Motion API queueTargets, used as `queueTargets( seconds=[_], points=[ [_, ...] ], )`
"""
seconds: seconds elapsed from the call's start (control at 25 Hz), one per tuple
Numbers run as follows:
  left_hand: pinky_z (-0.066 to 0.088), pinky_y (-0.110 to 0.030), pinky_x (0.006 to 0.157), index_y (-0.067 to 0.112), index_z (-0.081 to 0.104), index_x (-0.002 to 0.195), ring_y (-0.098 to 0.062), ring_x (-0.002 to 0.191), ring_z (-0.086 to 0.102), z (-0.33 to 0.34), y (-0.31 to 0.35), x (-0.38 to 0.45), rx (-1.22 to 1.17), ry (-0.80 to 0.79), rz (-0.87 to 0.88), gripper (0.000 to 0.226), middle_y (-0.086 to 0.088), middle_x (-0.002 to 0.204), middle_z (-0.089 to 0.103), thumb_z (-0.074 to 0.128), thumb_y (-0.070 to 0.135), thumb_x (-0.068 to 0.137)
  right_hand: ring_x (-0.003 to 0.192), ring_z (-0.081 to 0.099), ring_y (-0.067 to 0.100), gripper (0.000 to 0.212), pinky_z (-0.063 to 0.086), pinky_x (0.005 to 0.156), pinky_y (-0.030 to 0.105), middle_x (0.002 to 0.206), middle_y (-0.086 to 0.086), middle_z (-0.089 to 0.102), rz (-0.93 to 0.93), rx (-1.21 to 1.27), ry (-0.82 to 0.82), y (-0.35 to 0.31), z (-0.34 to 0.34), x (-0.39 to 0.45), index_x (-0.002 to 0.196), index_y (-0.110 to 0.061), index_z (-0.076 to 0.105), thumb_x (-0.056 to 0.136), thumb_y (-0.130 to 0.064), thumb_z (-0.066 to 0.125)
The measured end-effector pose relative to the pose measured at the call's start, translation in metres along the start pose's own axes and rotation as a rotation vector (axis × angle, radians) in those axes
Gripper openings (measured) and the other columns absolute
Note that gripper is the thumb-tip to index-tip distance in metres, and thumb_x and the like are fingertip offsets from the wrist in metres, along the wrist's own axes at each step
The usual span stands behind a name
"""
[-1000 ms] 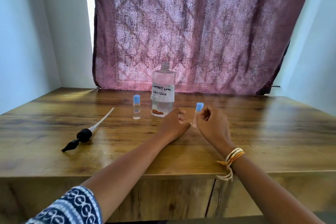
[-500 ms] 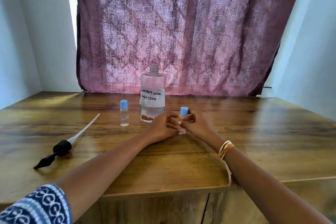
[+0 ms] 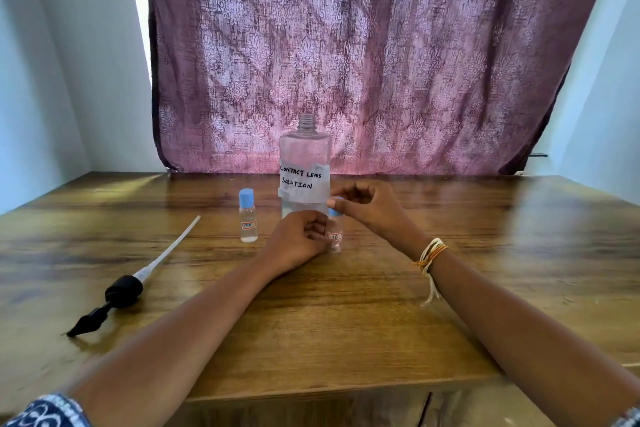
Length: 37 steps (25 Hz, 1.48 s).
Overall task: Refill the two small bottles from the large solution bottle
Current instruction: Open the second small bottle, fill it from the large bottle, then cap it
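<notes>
A large clear bottle [image 3: 304, 163] labelled "Contact lens solution" stands uncapped at the middle of the wooden table [image 3: 346, 322]. Left of it stands a small clear bottle with a blue cap [image 3: 248, 216]. A second small bottle [image 3: 335, 236] stands upright in front of the large one. My left hand [image 3: 298, 243] grips its body from the left. My right hand [image 3: 367, 206] pinches its blue cap [image 3: 335, 210] from above and the right. Part of that cap is hidden by my fingers.
A black pump head with a long white tube [image 3: 138, 274] lies on the table at the left. A purple patterned curtain [image 3: 363, 52] hangs behind the table. Pale walls close in on both sides.
My left hand has closed round the small bottle's body. My right hand has risen from beside the bottle to its blue cap. The camera has shifted.
</notes>
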State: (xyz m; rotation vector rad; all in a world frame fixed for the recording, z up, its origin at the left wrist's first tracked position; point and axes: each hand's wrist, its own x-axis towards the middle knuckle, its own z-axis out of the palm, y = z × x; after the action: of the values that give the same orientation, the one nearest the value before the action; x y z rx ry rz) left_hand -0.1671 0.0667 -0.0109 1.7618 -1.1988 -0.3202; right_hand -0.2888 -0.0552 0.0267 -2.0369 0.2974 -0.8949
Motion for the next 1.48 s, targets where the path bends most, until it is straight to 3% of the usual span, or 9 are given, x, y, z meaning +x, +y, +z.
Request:
queueTargets(
  seconds=[0.28,0.4,0.52,0.6,0.84,1.04,1.2,1.32,1.48],
  points=[
    [0.051,-0.014,0.073,0.022,0.068,0.097,0.0,0.078,0.066,0.002,0.008,-0.007,0.034,-0.019,0.033,0.041,0.013,0.085,0.07,0.089,0.019,0.061,0.075,0.07,0.017,0.028,0.058,0.073,0.029,0.085,0.017,0.075,-0.011,0.05,-0.019,0.003,-0.005,-0.004,0.089,0.002,0.072,0.07,-0.013,0.085],
    [0.05,-0.012,0.071,0.017,0.071,0.099,-0.002,0.081,0.066,0.003,0.011,-0.009,0.072,0.0,0.028,0.042,0.007,0.09,0.072,0.088,0.021,0.061,0.074,0.069,0.012,0.033,0.057,0.069,0.023,0.087,0.016,0.075,-0.009,0.017,-0.043,0.004,-0.005,-0.008,0.092,0.003,0.071,0.068,-0.013,0.087],
    [0.046,-0.009,0.07,0.018,0.072,0.101,-0.004,0.083,0.065,0.005,0.013,-0.01,0.103,0.017,0.007,0.041,0.005,0.093,0.072,0.087,0.023,0.063,0.078,0.07,0.018,0.032,0.058,0.073,0.033,0.087,0.017,0.075,-0.007,0.011,-0.021,0.007,-0.006,-0.007,0.092,0.003,0.073,0.068,-0.014,0.086],
    [0.046,-0.011,0.072,0.019,0.072,0.102,-0.006,0.086,0.065,0.006,0.014,-0.009,0.139,0.024,-0.004,0.04,0.006,0.094,0.072,0.086,0.025,0.064,0.083,0.072,0.024,0.031,0.058,0.078,0.038,0.088,0.015,0.076,-0.021,-0.005,-0.012,0.007,-0.006,-0.007,0.093,0.001,0.074,0.069,-0.015,0.086],
    [0.044,-0.012,0.067,0.022,0.073,0.097,-0.001,0.078,0.061,0.005,0.014,-0.012,0.086,0.027,-0.022,0.034,0.016,0.081,0.067,0.086,0.024,0.065,0.093,0.07,0.015,0.028,0.056,0.085,0.025,0.103,0.013,0.074,-0.045,-0.018,-0.101,-0.001,-0.004,-0.011,0.108,0.001,0.071,0.08,-0.005,0.075],
    [0.053,-0.024,0.078,0.027,0.071,0.087,-0.007,0.086,0.066,0.006,0.015,-0.014,0.088,0.03,-0.005,0.033,0.005,0.092,0.074,0.088,0.029,0.06,0.101,0.068,0.018,0.045,0.055,0.09,0.025,0.114,0.01,0.071,0.031,0.09,-0.114,0.0,-0.002,-0.016,0.123,-0.007,0.063,0.08,-0.004,0.075],
    [0.05,-0.015,0.074,0.026,0.07,0.089,-0.003,0.083,0.065,0.006,0.016,-0.015,0.098,0.023,0.008,0.034,0.005,0.091,0.073,0.088,0.027,0.061,0.087,0.065,0.017,0.043,0.056,0.085,0.03,0.102,0.018,0.071,0.036,0.102,-0.044,-0.003,0.002,-0.017,0.115,-0.008,0.066,0.074,-0.003,0.08],
    [0.043,-0.002,0.062,0.029,0.069,0.085,0.004,0.075,0.06,0.005,0.016,-0.015,0.099,0.026,0.001,0.031,0.01,0.085,0.07,0.088,0.027,0.061,0.088,0.064,0.016,0.049,0.054,0.088,0.034,0.098,0.013,0.071,0.053,0.156,-0.077,-0.003,-0.001,-0.017,0.123,-0.007,0.061,0.078,0.006,0.072],
    [0.044,-0.007,0.064,0.029,0.068,0.086,0.003,0.075,0.06,0.006,0.014,-0.014,0.097,0.013,0.004,0.031,0.01,0.086,0.069,0.087,0.027,0.062,0.09,0.063,0.015,0.051,0.054,0.085,0.032,0.103,0.014,0.069,0.063,0.17,-0.11,-0.002,0.0,-0.018,0.125,-0.009,0.059,0.078,0.004,0.073]
  ],
)
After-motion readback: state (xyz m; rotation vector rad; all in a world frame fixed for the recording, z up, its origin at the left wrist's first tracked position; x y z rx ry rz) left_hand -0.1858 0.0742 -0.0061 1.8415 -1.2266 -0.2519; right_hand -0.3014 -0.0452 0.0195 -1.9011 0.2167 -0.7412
